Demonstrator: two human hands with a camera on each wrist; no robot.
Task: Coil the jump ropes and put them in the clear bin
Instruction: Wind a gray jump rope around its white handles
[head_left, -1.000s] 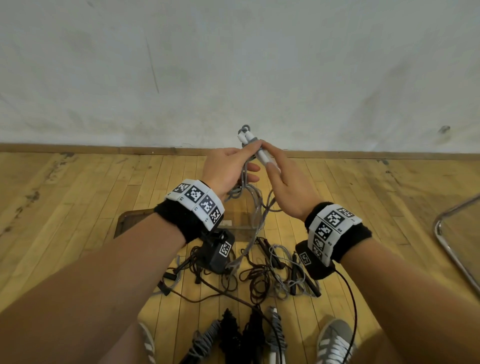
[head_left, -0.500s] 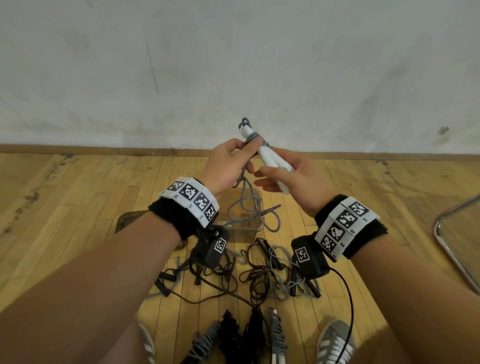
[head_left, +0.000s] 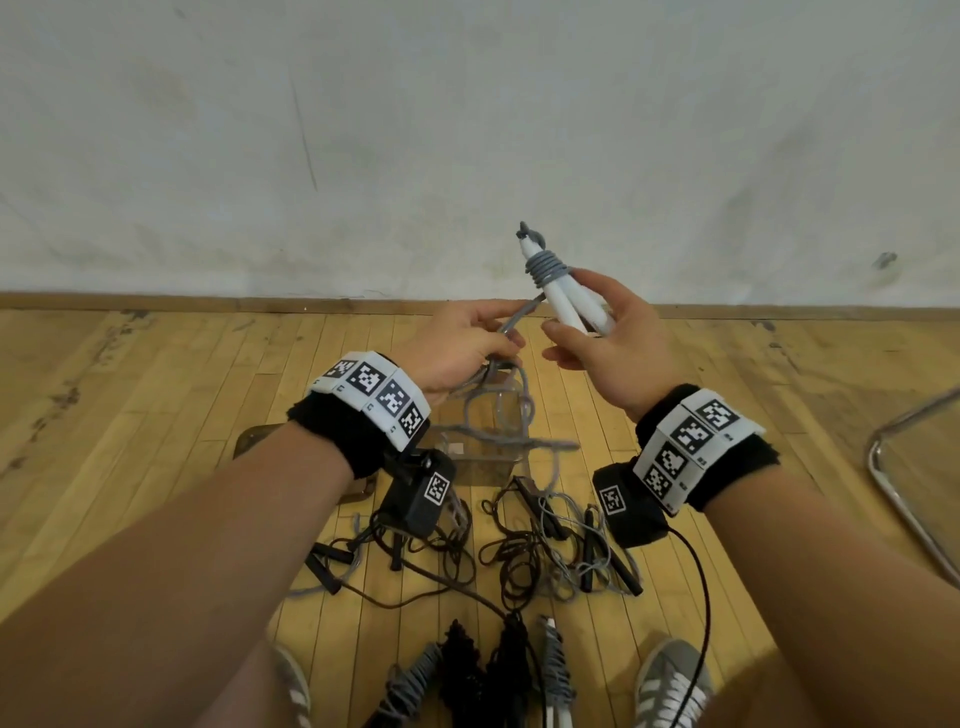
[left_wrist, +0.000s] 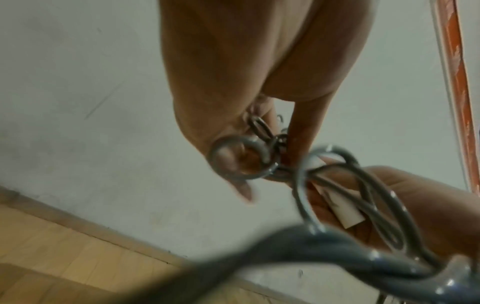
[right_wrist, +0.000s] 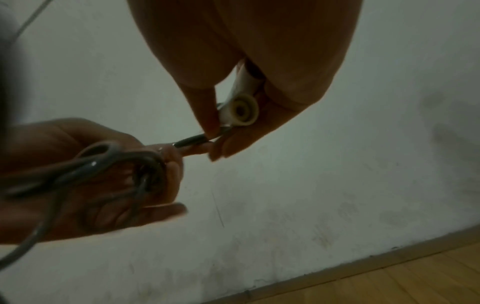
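My right hand (head_left: 597, 332) grips the two white handles (head_left: 566, 301) of a grey jump rope, held upright side by side. Several turns of grey rope (head_left: 545, 267) are wound round the handles near their top. My left hand (head_left: 467, 348) pinches the grey rope (head_left: 511, 325) just left of the handles, and loose loops hang down from it over the clear bin (head_left: 488, 447) on the floor. In the right wrist view the white handle end (right_wrist: 241, 111) sits between my fingers. The left wrist view shows blurred grey rope loops (left_wrist: 337, 185) by my fingers.
Tangled black and grey jump ropes (head_left: 519, 545) lie on the wooden floor in front of the bin. Several coiled ropes (head_left: 467, 675) lie between my shoes (head_left: 670, 686). A metal chair frame (head_left: 909, 493) stands at the right. A white wall rises behind.
My right hand has shifted right and turned palm up, tilting the handles upright. More rope turns sit on the handles, and my left hand has dropped lower and left, drawing the rope out.
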